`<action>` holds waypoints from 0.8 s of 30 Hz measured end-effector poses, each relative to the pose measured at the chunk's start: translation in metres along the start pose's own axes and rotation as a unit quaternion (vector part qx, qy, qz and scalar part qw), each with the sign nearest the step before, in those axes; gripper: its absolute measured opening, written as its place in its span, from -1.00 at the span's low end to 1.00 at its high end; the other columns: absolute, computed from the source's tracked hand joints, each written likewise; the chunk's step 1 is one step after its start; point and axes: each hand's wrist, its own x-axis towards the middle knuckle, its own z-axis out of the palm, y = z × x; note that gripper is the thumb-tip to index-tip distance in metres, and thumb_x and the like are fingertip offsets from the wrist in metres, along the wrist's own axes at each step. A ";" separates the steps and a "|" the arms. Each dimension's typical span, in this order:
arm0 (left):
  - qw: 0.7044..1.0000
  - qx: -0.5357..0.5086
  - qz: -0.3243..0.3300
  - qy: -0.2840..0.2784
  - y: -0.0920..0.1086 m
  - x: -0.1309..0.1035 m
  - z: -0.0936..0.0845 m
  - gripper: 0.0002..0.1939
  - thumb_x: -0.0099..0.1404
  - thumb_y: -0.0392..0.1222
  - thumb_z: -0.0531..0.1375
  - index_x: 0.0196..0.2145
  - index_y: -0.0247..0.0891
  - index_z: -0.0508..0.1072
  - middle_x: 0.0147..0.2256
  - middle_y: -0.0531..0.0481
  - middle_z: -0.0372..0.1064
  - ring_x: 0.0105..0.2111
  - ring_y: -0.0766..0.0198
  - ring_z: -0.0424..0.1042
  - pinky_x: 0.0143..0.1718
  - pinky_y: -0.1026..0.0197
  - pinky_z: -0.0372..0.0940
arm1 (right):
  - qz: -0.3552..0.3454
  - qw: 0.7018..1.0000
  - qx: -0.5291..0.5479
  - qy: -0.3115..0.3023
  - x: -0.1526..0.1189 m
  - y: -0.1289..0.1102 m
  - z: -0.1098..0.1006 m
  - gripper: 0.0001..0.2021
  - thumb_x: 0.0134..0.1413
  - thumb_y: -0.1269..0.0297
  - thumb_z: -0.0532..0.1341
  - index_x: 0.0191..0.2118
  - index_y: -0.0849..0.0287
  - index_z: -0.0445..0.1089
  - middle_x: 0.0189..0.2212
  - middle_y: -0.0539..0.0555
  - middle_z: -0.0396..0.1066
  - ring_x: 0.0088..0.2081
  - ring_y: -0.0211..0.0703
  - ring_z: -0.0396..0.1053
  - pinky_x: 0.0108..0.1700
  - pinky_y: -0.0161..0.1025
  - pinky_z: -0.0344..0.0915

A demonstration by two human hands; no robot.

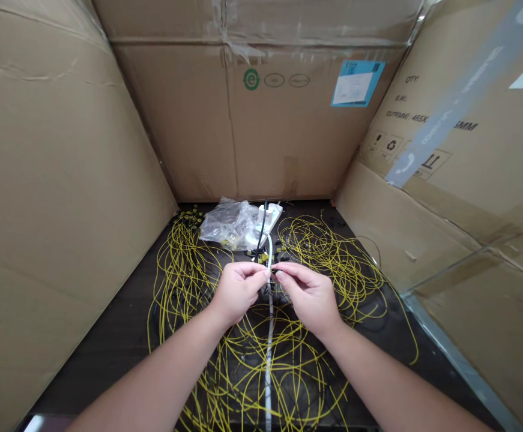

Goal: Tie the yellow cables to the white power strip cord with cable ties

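Observation:
My left hand (242, 289) and my right hand (308, 297) meet near the middle of the dark table, fingertips almost touching. Each is closed in a pinch between thumb and forefinger. A small dark piece shows at the right fingertips, too small to name; what the left fingers pinch is hidden. A white cable (269, 360) runs lengthwise beneath the fingertips. Loose yellow wires (229, 366) lie tangled below and around both hands. Just beyond the fingertips are small yellow and black pieces (263, 258).
Farther back sit a crumpled clear plastic bag (229, 222) and a white power strip (274, 217) with a black cord (262, 231). More yellow wire coils (333, 246) spread to the right. Cardboard walls (261, 138) enclose the table at the back and both sides.

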 end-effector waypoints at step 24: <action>0.995 -0.073 -0.064 -0.015 0.009 -0.004 0.004 -0.79 0.01 -0.15 0.28 -0.51 -0.38 0.41 -0.76 0.24 -0.04 -0.79 0.59 -0.15 -0.79 0.43 -0.22 | 0.117 0.980 0.158 -0.024 0.001 0.006 0.002 -0.84 -0.01 0.29 0.25 -0.26 0.17 0.48 -0.30 0.10 0.51 -0.33 -0.13 0.48 -0.17 -0.12 0.43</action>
